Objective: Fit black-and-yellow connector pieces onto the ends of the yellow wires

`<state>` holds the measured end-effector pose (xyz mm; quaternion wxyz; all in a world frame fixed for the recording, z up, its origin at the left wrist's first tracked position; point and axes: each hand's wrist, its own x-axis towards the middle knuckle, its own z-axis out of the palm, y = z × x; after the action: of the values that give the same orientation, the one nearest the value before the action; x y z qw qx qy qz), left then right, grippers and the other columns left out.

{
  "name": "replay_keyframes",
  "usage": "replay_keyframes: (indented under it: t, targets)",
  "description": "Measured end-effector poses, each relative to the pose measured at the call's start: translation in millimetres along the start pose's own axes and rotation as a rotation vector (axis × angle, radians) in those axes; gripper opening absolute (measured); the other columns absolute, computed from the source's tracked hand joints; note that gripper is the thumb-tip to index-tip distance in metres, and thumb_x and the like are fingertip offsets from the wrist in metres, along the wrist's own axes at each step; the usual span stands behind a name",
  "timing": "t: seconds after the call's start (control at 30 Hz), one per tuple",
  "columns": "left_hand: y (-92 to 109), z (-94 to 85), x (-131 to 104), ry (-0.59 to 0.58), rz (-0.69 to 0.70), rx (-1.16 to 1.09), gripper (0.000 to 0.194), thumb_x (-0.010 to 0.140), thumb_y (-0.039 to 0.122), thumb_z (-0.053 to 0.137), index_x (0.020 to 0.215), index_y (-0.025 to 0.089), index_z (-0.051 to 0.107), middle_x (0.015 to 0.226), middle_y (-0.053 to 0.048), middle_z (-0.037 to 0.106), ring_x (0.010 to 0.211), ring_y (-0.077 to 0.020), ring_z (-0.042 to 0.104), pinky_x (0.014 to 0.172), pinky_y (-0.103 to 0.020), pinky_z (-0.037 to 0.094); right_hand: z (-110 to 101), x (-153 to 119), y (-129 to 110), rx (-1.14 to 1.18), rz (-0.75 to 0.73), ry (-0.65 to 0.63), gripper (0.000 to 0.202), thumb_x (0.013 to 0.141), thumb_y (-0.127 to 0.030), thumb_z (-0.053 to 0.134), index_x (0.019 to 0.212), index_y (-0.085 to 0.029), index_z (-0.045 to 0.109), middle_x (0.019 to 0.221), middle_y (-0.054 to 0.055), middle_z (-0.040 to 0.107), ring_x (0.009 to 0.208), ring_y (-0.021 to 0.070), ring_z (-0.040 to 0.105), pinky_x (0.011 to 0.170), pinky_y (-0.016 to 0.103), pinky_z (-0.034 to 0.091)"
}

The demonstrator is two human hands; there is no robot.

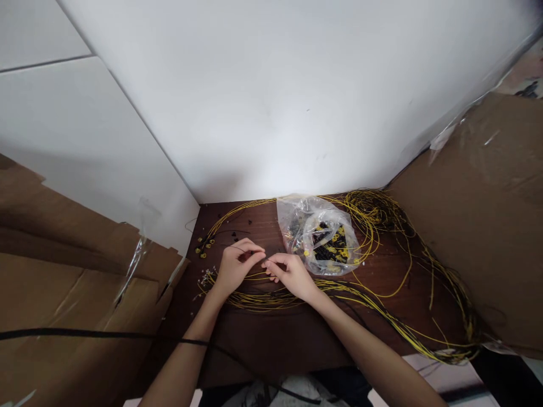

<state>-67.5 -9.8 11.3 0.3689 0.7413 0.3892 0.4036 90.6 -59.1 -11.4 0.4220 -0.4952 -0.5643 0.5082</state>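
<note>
left hand [235, 264]: curled, thumb and forefinger pinched on a thin yellow wire [258, 276], its fingertips almost meeting those of the other hand.
right hand [289, 273]: loosely closed, fingertips nipped on the same wire just beside the left hand; whether it also holds a small part is too small to tell.
wire bundle [382, 226]: runs under both hands, then loops far out to the right of the right hand and back behind the bag.
plastic bag [322, 234]: just beyond the right hand, clear, holding black and yellow connectors.
loose ends [202, 247]: just beyond and left of the left hand, small yellow tips on the dark table [271, 333].
step in hand: looks like working one wire end between the fingertips.
next move: likely calls for a steady pinch and fine alignment.
</note>
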Motion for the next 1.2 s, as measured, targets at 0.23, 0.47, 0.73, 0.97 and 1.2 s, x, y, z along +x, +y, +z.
replay_keyframes:
  t: [0.23,0.47,0.73,0.97,1.2]
  targets:
    - [-5.7,-1.7,0.1,0.184,-0.063,0.043,0.023,0.079,0.024,0.058,0.058,0.016,0.060,0.059,0.000,0.057,0.059,-0.0116,0.052,0.059,-0.023,0.039,-0.9,-0.5,0.8,-0.050,-0.045,-0.011,0.025,0.085,-0.030,0.050,0.082,-0.012,0.067,0.070,0.003,0.061,0.054,0.0092,0.057,0.050,0.019,0.048]
    - [-4.1,-2.6,0.5,-0.014,-0.056,-0.011,0.012,0.076,0.024,0.063,0.069,0.016,0.068,0.068,-0.003,0.066,0.065,-0.0139,0.060,0.063,-0.023,0.044,-1.3,-0.9,0.6,-0.073,-0.062,-0.021,0.026,0.085,-0.032,0.050,0.083,-0.013,0.067,0.071,0.004,0.062,0.054,0.0098,0.057,0.049,0.020,0.048]
    - [-4.3,0.2,1.3,0.173,-0.034,-0.015,0.022,0.080,0.025,0.058,0.061,0.015,0.064,0.069,-0.004,0.066,0.068,-0.0142,0.061,0.064,-0.024,0.046,-1.0,0.1,-0.7,-0.073,-0.056,-0.010,0.025,0.085,-0.033,0.050,0.080,-0.014,0.066,0.070,0.003,0.062,0.054,0.0095,0.057,0.051,0.020,0.048]
    - [-3.7,5.2,0.1,-0.033,-0.010,-0.048,0.019,0.077,0.023,0.061,0.060,0.016,0.066,0.066,-0.004,0.066,0.063,-0.0139,0.059,0.061,-0.025,0.046,-1.8,-0.5,-1.2,-0.076,-0.045,-0.019,0.025,0.085,-0.033,0.050,0.079,-0.014,0.065,0.070,0.002,0.061,0.055,0.0098,0.058,0.050,0.020,0.048]
    - [-6.7,-2.1,2.4,0.163,-0.127,-0.077,0.015,0.076,0.026,0.061,0.067,0.015,0.066,0.068,-0.003,0.065,0.064,-0.0133,0.059,0.061,-0.023,0.045,-2.0,-1.2,-3.4,-0.120,-0.075,-0.018,0.025,0.086,-0.032,0.050,0.075,-0.014,0.064,0.069,0.002,0.060,0.054,0.0090,0.057,0.052,0.020,0.046]
